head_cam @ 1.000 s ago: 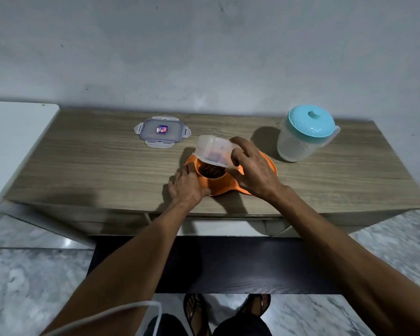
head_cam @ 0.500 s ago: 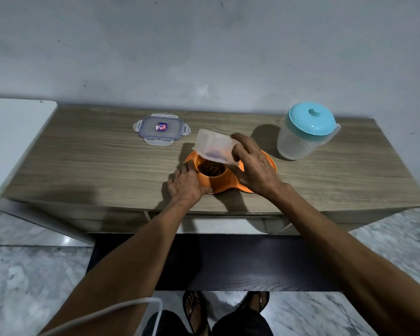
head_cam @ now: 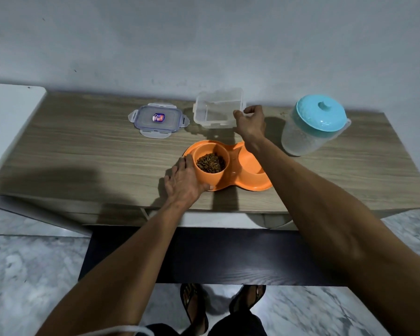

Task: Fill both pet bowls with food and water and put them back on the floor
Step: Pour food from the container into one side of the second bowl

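Observation:
An orange double pet bowl (head_cam: 250, 184) sits near the front edge of the wooden table (head_cam: 87, 151). Its left cup holds brown kibble (head_cam: 210, 162); its right cup looks empty. My left hand (head_cam: 183, 180) grips the left side of the bowl. A clear plastic food container (head_cam: 216, 110), now empty, stands upright at the back of the table. My right hand (head_cam: 250, 121) holds its right rim. A clear water jug with a turquoise lid (head_cam: 312, 124) stands to the right.
The container's lid (head_cam: 158, 120) lies flat at the back, left of the container. A white surface (head_cam: 7, 112) adjoins the table's left end. A dark lower shelf (head_cam: 204, 255) and marble floor lie below, with my sandalled feet (head_cam: 221, 306) in view.
My right hand has lifted the clear container off the left cup, turned it upright and moved it to the back of the table. My left hand stays on the bowl.

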Demonstrator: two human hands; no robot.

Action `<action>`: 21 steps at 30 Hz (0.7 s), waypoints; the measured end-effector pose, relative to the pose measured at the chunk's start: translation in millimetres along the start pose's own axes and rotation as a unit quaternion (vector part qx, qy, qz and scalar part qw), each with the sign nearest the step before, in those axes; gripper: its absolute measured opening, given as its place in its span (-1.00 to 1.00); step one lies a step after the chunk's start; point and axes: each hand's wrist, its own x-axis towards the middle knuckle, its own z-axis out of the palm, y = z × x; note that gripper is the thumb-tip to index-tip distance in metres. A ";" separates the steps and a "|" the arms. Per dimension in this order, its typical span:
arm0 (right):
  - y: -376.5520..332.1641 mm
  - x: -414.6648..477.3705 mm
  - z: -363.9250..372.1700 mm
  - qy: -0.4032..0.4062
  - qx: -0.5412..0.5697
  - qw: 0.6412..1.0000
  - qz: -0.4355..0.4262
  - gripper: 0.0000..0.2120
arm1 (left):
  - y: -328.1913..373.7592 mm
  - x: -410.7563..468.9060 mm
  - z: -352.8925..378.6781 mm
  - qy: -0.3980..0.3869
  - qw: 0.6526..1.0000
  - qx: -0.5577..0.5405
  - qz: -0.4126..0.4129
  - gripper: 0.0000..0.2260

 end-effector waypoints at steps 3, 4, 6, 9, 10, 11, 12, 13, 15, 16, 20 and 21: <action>7.1 17.3 11.5 0.004 -0.038 0.998 0.041 -0.80 | 1.2 -0.6 -0.3 0.001 1.000 0.006 0.002 0.00; 8.9 21.5 14.5 0.001 -0.038 0.998 0.054 -0.81 | 1.1 -0.4 -0.4 0.002 1.000 0.006 0.003 -0.01; 8.9 24.9 18.8 -0.003 -0.045 0.996 0.073 -0.80 | 0.4 0.7 -0.2 0.004 1.000 0.007 0.003 -0.03; 8.6 27.8 24.6 -0.002 -0.058 0.994 0.096 -0.74 | -1.6 1.7 2.0 0.009 1.000 0.011 0.005 -0.05; 8.0 27.4 25.6 -0.005 -0.055 0.993 0.105 -0.73 | -2.4 2.0 2.8 0.010 1.000 0.011 0.007 -0.06; 7.6 26.9 26.5 -0.008 -0.057 0.992 0.114 -0.71 | -2.9 2.4 3.3 0.011 1.000 0.010 0.008 -0.06; 7.2 26.7 27.2 -0.015 -0.062 0.991 0.120 -0.71 | -3.1 2.9 3.7 0.009 1.000 0.010 0.009 -0.06; 5.6 25.5 26.4 -0.024 -0.067 0.990 0.126 -0.72 | -3.3 3.3 3.9 0.008 1.000 0.010 0.009 -0.06; 3.4 24.2 25.0 -0.029 -0.070 0.989 0.131 -0.71 | -3.4 3.7 3.9 0.006 1.000 0.013 0.009 -0.04; 1.9 22.9 22.7 -0.027 -0.076 0.988 0.132 -0.71 | -3.5 3.6 4.0 0.003 1.000 0.013 0.008 -0.03; 3.5 17.5 5.8 0.016 -0.106 0.989 0.101 -0.74 | -3.2 0.6 2.6 -0.008 1.000 0.013 0.011 0.01; 3.9 13.6 -1.4 0.027 -0.114 0.990 0.078 -0.76 | -3.3 -1.0 2.3 -0.009 1.000 0.011 0.013 0.02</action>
